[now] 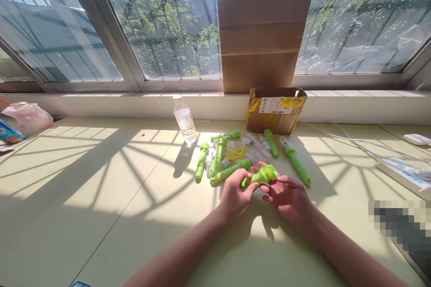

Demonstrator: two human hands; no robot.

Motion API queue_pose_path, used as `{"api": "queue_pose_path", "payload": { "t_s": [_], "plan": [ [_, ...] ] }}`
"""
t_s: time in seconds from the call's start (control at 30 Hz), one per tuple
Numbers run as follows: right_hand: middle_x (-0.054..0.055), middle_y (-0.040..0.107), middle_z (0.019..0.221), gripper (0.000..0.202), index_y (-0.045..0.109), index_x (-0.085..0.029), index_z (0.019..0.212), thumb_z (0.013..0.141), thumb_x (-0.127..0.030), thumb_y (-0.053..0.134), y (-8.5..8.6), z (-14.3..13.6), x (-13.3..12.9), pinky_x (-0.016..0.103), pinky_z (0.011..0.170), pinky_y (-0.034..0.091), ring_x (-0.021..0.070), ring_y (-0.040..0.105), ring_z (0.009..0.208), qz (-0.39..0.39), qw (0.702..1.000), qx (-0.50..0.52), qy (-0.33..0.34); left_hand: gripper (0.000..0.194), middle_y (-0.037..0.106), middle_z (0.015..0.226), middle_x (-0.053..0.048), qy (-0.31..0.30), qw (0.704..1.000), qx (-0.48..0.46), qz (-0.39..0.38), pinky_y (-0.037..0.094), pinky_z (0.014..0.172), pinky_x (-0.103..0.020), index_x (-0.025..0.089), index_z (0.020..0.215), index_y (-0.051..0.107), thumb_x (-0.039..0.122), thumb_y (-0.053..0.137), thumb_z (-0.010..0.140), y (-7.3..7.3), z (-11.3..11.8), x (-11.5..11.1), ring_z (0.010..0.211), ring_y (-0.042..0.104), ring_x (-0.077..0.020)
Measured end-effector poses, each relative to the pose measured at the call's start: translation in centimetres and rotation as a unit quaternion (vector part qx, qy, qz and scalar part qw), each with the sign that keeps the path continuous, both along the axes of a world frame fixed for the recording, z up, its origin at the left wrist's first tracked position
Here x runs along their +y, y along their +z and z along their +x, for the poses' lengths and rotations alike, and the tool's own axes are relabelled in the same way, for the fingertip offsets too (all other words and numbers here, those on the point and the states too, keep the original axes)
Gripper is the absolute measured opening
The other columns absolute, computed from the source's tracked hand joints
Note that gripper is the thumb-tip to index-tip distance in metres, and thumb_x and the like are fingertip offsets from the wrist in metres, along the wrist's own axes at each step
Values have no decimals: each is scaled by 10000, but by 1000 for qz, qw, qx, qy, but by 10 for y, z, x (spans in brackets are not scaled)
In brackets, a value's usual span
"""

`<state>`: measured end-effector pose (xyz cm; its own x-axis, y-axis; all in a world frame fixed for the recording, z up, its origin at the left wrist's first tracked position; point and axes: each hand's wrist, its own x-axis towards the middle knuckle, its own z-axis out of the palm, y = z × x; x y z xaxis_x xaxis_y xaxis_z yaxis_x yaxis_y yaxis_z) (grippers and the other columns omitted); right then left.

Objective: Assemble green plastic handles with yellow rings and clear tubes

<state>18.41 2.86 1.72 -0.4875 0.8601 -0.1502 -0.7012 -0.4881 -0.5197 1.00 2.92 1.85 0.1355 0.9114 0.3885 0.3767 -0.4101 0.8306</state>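
My left hand (237, 192) is wrapped round the body of a green tube (258, 176), which lies tilted up to the right. A yellow ring (270, 172) sits around its wide end. The fingers of my right hand (288, 197) touch that end from the right and below, palm turned up. Just beyond my hands lie several more green tubes (218, 157), clear plastic tubes (258, 148) and loose yellow rings (239, 152). One green tube (298, 165) with a clear capped piece at its top rests to the right.
An open cardboard box (274, 119) stands by the window wall. Left of the pile is a clear bottle (185, 122). A power strip (404, 175) with white cables is at the right, a pink bag (28, 117) at the far left.
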Motion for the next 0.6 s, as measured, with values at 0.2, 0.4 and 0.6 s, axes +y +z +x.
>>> {"api": "queue_pose_path", "payload": {
  "t_s": [0.2, 0.4, 0.6],
  "plan": [
    [37, 664, 1078, 560, 475, -296, 1310, 781, -119, 527, 3, 0, -1, 244, 539, 521, 134, 634, 673, -21, 1000, 8, -9, 103, 601, 782, -26, -7, 1000, 10, 18, 452, 678, -324, 206, 771, 529, 242, 620, 801, -2, -2, 2, 738, 555, -181],
    [6, 637, 735, 533, 531, -228, 1260, 764, -33, 522, 5, 1, 0, 186, 496, 533, 125, 637, 611, -75, 996, -4, -55, 127, 609, 798, -17, -6, 999, 30, 10, 449, 681, -309, 206, 830, 544, 309, 618, 817, -4, -3, 1, 734, 560, -171],
    [4, 641, 764, 546, 558, -240, 1234, 736, -17, 553, 4, 5, 3, 185, 507, 530, 105, 586, 583, -72, 996, 11, -54, 152, 662, 904, -30, -35, 999, 31, -17, 488, 741, -314, 223, 977, 588, 330, 524, 889, 3, -3, 0, 814, 617, -186]
  ]
}}
